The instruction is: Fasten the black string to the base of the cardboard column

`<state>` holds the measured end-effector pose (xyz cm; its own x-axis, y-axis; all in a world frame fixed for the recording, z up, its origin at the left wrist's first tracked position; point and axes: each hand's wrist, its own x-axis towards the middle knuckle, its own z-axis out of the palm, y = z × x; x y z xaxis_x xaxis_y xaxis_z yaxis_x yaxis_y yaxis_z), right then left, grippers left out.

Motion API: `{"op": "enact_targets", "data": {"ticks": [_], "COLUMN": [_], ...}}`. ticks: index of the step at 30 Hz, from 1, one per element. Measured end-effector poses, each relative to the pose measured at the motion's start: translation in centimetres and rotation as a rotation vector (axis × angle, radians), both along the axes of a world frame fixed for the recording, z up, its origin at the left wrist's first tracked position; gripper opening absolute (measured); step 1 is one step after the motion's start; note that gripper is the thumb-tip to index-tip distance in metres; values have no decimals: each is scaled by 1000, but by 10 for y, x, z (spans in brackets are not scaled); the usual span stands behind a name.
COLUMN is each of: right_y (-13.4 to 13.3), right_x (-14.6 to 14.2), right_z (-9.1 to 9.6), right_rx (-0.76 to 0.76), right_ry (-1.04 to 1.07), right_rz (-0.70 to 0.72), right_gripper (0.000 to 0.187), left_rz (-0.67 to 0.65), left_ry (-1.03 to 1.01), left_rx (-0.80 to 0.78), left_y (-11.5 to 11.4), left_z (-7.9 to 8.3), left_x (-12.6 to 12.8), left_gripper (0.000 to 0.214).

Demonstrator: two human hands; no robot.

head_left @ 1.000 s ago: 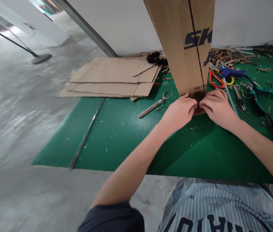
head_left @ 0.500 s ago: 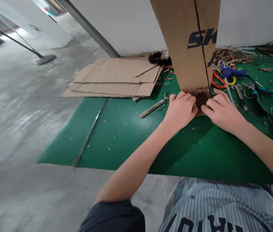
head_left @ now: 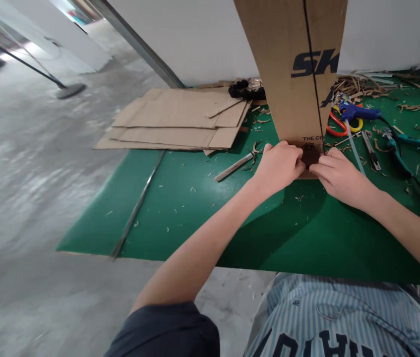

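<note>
A tall piece of cardboard [head_left: 287, 84] with dark printed letters and a black line down it stands upright on the green tabletop [head_left: 195, 208]. At its lower left edge my left hand [head_left: 280, 161] is closed, fingers curled round the cardboard. My right hand [head_left: 343, 173] pinches the lower right edge, close beside the left one. The fingertips of both hands are partly hidden, and a shadowed fold shows between them at the bottom of the cardboard.
Flat cardboard sheets [head_left: 180, 114] lie at the back left, near a metal strip [head_left: 234, 167]. To the right are red-handled scissors [head_left: 338, 126], a blue glue gun [head_left: 362, 112], a utility knife [head_left: 371, 151] and teal-handled pliers [head_left: 397, 153]. Cardboard scraps [head_left: 362, 87] are heaped behind.
The cardboard's upper part has shifted slightly right. My right hand's fingers have drawn in closer at its lower edge, and my left hand has barely moved.
</note>
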<state>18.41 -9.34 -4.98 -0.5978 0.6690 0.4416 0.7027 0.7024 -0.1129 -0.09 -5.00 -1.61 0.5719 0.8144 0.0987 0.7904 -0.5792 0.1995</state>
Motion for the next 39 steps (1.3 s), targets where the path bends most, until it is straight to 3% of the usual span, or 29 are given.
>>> {"op": "enact_targets", "data": {"ticks": [8, 15, 20, 25, 33, 39], "right_y": [-2, -4, -1, -1, 2, 2], "right_x": [4, 8, 7, 6, 4, 4], "right_z": [5, 3, 3, 1, -9, -10], "right_rx": [21, 146, 155, 110, 26, 58], "right_ry": [-12, 27, 168, 292, 210, 134], "right_rz": [19, -89, -60, -110, -169, -180], "right_gripper": [34, 33, 39, 32, 18, 18], "left_rz": [-19, -227, -137, -146, -140, -113], "left_ry": [-28, -216, -251, -152, -291, -222], "left_rx": [3, -115, -104, -32, -64, -1], "left_y": [-2, -5, -11, -11, -10, -12], "left_z": [0, 3, 1, -5, -9, -11], "left_x": [-4, -28, -25, -16, -16, -14], "left_gripper": [24, 17, 29, 21, 16, 14]}}
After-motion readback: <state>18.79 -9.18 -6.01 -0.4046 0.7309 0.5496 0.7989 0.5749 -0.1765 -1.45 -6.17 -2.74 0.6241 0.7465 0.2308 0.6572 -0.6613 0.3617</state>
